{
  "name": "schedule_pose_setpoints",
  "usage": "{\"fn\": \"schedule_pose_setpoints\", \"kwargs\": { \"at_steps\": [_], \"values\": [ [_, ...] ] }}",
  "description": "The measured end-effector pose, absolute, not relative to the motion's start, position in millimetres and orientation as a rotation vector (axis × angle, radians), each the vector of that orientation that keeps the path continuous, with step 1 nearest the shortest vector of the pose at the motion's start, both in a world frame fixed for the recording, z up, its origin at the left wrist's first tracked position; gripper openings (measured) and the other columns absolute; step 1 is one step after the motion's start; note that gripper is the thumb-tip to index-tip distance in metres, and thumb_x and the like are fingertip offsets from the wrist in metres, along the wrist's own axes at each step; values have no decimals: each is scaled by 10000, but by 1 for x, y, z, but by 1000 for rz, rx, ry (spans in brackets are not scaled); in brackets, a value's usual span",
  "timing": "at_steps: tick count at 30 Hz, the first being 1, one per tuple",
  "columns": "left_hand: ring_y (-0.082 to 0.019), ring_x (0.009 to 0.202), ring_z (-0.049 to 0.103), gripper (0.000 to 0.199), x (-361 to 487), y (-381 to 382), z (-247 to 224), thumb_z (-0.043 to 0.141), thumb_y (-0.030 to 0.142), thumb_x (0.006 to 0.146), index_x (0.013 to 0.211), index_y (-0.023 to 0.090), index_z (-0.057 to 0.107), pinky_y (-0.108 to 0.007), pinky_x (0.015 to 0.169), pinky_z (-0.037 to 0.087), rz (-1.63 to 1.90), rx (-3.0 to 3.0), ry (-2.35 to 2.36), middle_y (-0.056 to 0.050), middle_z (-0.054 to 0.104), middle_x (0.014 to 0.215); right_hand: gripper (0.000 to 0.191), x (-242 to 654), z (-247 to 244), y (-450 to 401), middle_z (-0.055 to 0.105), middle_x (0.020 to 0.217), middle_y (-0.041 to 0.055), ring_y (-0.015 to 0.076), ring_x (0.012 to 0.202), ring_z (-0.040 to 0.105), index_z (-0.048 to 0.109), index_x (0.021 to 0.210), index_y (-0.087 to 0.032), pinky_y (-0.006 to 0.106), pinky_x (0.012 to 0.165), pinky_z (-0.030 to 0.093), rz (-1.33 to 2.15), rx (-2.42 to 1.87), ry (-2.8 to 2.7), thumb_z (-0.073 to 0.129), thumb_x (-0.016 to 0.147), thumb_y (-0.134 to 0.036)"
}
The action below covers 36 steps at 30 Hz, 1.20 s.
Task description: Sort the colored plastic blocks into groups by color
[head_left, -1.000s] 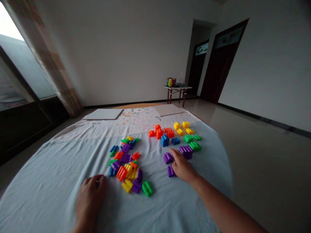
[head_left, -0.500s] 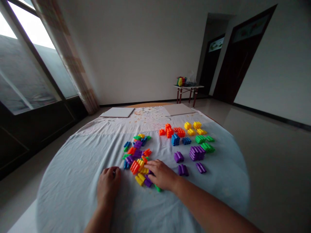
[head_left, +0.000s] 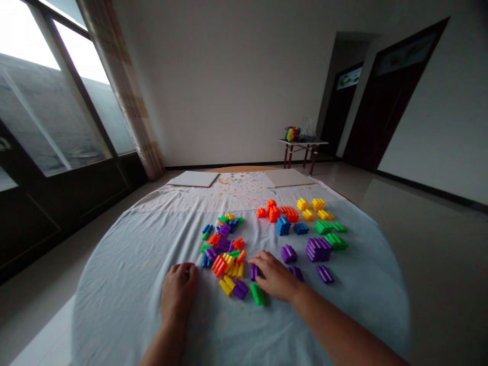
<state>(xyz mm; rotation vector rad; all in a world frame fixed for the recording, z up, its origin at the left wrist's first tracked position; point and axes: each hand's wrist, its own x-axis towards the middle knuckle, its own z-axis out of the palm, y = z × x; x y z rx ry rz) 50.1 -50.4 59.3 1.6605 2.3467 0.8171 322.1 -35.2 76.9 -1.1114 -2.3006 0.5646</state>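
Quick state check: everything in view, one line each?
Left bare hand: curled, resting on the cloth
Right bare hand: fingers spread, on the cloth
Purple ridged plastic block: at the right fingertips
Mixed plastic block heap: loose, unsorted
Colour-grouped plastic blocks: separated by colour
Pale blue cloth: spread, wrinkled

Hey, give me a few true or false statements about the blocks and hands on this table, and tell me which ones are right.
1. The right hand is next to a purple block. True.
2. The left hand is on top of the sorted yellow blocks. False: it rests on the cloth, left of the mixed heap.
3. Two white boards lie at the cloth's far side. True.
4. All the purple blocks form one stack. False: several lie apart from the stack.
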Motion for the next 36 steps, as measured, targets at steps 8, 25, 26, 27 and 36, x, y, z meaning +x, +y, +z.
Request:
{"fn": "schedule_pose_setpoints", "kwargs": {
  "at_steps": [8, 25, 26, 27, 36],
  "values": [
    [-196, 892, 591, 405, 50, -50, 61, 352, 421, 806, 909, 181, 662, -276, 745, 446, 808, 1659, 2350, -97, 622, 992, 394, 324, 87, -34, 633, 1019, 64, 222, 1015, 517, 638, 1051, -192, 360, 915, 405, 440, -1181, -2422, 535, 692, -66],
    [-257, 926, 566, 520, 39, -41, 58, 303, 534, 764, 947, 186, 645, -357, 788, 456, 697, 1600, 2330, -124, 564, 1070, 525, 507, 75, -69, 591, 1146, 70, 207, 1101, 512, 557, 1184, -214, 423, 995, 377, 328, -1494, -1981, 481, 689, -56],
    [-258, 926, 566, 525, 39, -41, 58, 303, 537, 762, 949, 185, 644, -359, 790, 456, 696, 1602, 2331, -125, 563, 1067, 526, 514, 72, -67, 594, 1146, 69, 208, 1101, 514, 562, 1180, -212, 421, 994, 379, 330, -1514, -1980, 480, 684, -55],
    [-260, 926, 566, 529, 39, -40, 58, 302, 538, 759, 950, 183, 644, -361, 794, 456, 697, 1604, 2329, -126, 563, 1060, 528, 518, 70, -66, 597, 1145, 69, 209, 1101, 516, 566, 1176, -210, 417, 991, 382, 336, -1527, -1981, 479, 679, -54],
    [-251, 913, 574, 534, 43, -45, 63, 301, 535, 757, 942, 167, 642, -347, 787, 462, 727, 1619, 2296, -127, 568, 1058, 547, 517, 56, -57, 610, 1133, 83, 205, 1090, 527, 596, 1143, -174, 393, 995, 382, 433, -1504, -2029, 463, 639, -7]
  ]
}}
